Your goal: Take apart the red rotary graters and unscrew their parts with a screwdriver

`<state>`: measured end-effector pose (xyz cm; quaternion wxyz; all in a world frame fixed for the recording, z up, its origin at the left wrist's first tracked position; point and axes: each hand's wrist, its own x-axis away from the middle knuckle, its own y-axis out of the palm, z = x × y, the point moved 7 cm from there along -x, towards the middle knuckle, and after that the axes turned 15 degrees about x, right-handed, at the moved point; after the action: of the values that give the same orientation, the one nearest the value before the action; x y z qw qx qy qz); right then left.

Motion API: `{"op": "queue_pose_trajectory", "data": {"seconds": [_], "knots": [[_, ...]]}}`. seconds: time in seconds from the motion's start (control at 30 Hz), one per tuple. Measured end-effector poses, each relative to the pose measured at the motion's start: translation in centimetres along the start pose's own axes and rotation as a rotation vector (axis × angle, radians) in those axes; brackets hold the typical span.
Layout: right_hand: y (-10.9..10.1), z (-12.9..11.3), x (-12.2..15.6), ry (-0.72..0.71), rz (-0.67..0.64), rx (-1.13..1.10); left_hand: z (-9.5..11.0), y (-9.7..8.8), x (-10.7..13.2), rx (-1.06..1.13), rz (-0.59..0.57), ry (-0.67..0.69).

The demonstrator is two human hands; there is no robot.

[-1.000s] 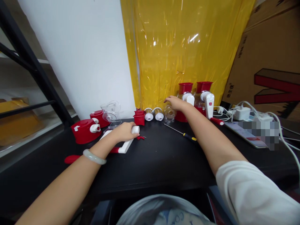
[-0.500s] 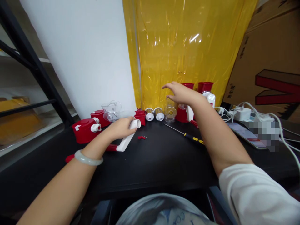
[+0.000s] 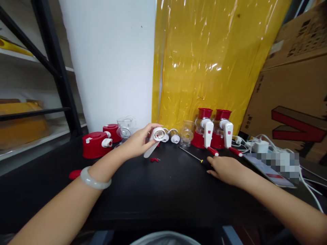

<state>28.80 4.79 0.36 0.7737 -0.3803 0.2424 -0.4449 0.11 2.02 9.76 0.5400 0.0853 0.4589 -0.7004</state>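
Observation:
My left hand (image 3: 139,142) is closed around a white crank handle (image 3: 151,149), its round hollow end facing me and raised off the table. On the right, my right hand (image 3: 226,169) has its fingers round the dark grip of a screwdriver (image 3: 190,154), whose long shaft points to the far left along the tabletop. The palm covers most of that grip. A small red part with a metal pin (image 3: 154,159) lies on the table below the crank handle.
Two assembled red-and-white rotary graters (image 3: 208,132) stand at the back right. Red grater bases (image 3: 94,145) and clear plastic housings (image 3: 125,132) are at the left. Drum blades (image 3: 174,136) and another clear housing (image 3: 186,136) line the back. A phone (image 3: 270,172) and white cables (image 3: 267,140) lie far right.
My right hand has come down from above the graters onto the screwdriver. The crank handle in my left hand has turned, its round end now towards me. The camera view has shifted.

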Motion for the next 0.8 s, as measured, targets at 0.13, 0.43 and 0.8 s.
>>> {"op": "queue_pose_trajectory", "data": {"seconds": [0.13, 0.43, 0.8], "knots": [[1.2, -0.4, -1.8, -0.010, -0.019, -0.034, -0.4, -0.1, 0.2, -0.065, 0.025, -0.012], [-6.9, 1.7, -1.4, -0.061, 0.171, -0.294, -2.3, -1.4, 0.3, -0.173, 0.126, -0.124], [-5.4, 3.5, -6.7, 0.107, 0.643, -0.860, -6.0, -2.0, 0.6, -0.028, 0.165, -0.279]]}}
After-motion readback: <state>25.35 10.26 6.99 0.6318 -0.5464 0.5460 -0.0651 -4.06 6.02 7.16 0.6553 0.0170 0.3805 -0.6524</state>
